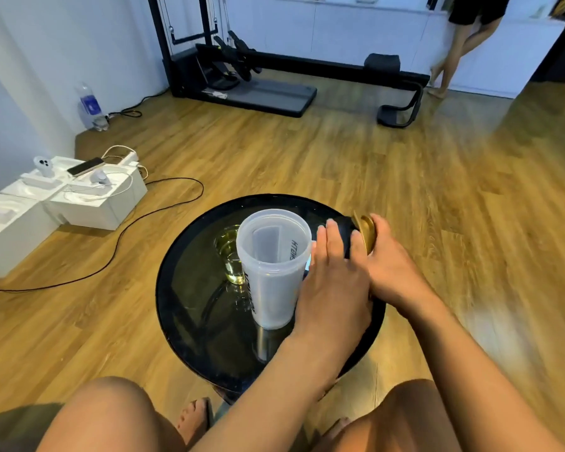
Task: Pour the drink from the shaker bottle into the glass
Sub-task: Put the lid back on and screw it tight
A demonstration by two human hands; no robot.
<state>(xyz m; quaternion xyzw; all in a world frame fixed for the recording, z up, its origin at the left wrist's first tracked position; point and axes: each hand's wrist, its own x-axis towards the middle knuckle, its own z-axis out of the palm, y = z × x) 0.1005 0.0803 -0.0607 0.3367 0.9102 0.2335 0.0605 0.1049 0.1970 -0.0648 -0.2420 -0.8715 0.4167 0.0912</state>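
The translucent white shaker bottle [273, 269] stands upright and uncapped in the middle of the round black glass table [193, 305]. Just behind it on the left is the clear glass [230, 256], partly hidden by the bottle and holding pale yellow liquid. To the right of the bottle, both hands hold the black shaker lid [341, 230] with its gold flip cap [367, 231]. My left hand [333, 275] lies over the lid with fingers curled on it. My right hand [393, 265] grips it from the right at the gold cap.
White boxes [88, 203] with a phone, small devices and cables sit on the wooden floor at left, with a black cable trailing toward the table. A water bottle [90, 106] stands by the wall. A black exercise machine [274, 76] and a standing person [463, 44] are far back.
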